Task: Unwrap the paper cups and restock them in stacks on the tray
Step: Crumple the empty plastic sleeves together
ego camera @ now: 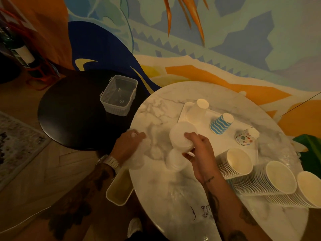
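Observation:
My right hand [198, 150] grips a stack of white paper cups [181, 136], upside down, just off the near corner of the white tray [205, 126]. My left hand [128, 145] clutches crumpled clear plastic wrap [139, 157] at the marble table's left edge. On the tray stand an upturned white cup stack [198, 110], a blue wavy cup stack [221, 123] and a small patterned cup stack [246, 137]. Three long sleeves of cups [260, 174] lie on their sides at the right, mouths facing me.
A round marble table [156, 188] holds everything; loose plastic film [191, 216] lies near its front. A dark round table [73, 112] to the left carries a clear plastic container [119, 95]. A cream bin [119, 188] sits below the left edge. A green leaf [309, 148] is at right.

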Tool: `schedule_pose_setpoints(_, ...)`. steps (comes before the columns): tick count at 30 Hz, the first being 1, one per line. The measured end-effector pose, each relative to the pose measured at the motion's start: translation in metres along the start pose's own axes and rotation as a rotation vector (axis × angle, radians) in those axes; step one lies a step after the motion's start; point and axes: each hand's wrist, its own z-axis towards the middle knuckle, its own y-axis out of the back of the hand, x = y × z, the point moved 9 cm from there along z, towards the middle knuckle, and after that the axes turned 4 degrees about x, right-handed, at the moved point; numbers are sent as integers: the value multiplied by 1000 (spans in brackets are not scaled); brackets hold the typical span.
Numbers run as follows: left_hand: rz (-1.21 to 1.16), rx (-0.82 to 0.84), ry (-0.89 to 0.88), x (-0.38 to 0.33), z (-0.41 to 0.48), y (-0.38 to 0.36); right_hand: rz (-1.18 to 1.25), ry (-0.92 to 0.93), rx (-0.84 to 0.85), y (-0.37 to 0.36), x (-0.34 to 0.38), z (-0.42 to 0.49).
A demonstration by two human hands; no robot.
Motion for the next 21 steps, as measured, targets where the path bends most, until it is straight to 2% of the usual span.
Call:
schedule_pose_setpoints(1,174,-1,5,3,-3,-5,-20,-11,-22,5,-8,0)
schedule_pose_setpoints(3,301,112,65,9,-7,-23,-49,-31,-53,11,-20,0)
schedule_pose_setpoints(6,341,209,34,5,-12,-47,-104,-67,-65,15,-33,-2)
schedule_pose_setpoints(10,304,329,-104,-8,-17,-76,-125,-93,-95,20,-40,-2)
schedule_pose_setpoints(14,431,419,-119,-3,-21,-97,-148,-141,-152,24,-45,-3)
schedule_pose_setpoints(21,530,384,-201,9,-27,-109,-217,-188,-130,18,-48,-7)
